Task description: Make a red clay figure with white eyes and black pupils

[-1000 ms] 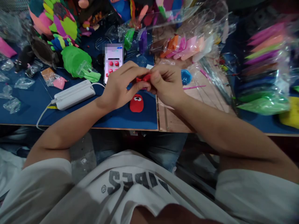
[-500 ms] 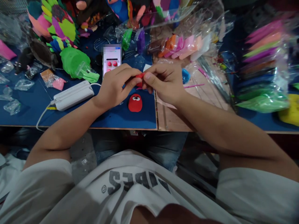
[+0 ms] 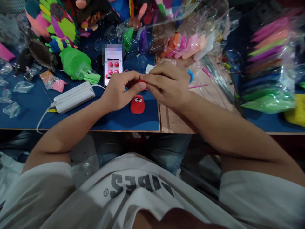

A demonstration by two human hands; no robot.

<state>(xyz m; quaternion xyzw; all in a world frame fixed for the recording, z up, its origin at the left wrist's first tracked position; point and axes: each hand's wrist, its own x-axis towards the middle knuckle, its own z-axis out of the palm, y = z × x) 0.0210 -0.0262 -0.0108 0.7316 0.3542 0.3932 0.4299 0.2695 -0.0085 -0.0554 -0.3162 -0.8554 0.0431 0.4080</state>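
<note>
Between the fingertips of both hands is a small lump of red clay [image 3: 142, 80], mostly covered by the fingers. My left hand [image 3: 122, 90] pinches it from the left, thumb and forefinger closed. My right hand [image 3: 169, 83] meets it from the right, its fingers pressed together against the lump. Just below the hands, a red clay figure [image 3: 137, 105] with white eyes and a rounded top lies on the blue table mat [image 3: 114, 122]. Behind my left hand, a lit phone [image 3: 113, 62] displays pictures of red figures like it.
A white power strip [image 3: 73, 98] with a cable lies left of my left arm. Green clay [image 3: 75, 63] and colourful clay figures [image 3: 60, 25] crowd the back left. Bagged clay packs [image 3: 183, 46] lie behind my right hand, more packs [image 3: 269, 70] far right.
My right hand has turned over, with its fingers now laid across the red lump and the thumb out of sight. My left hand has barely moved.
</note>
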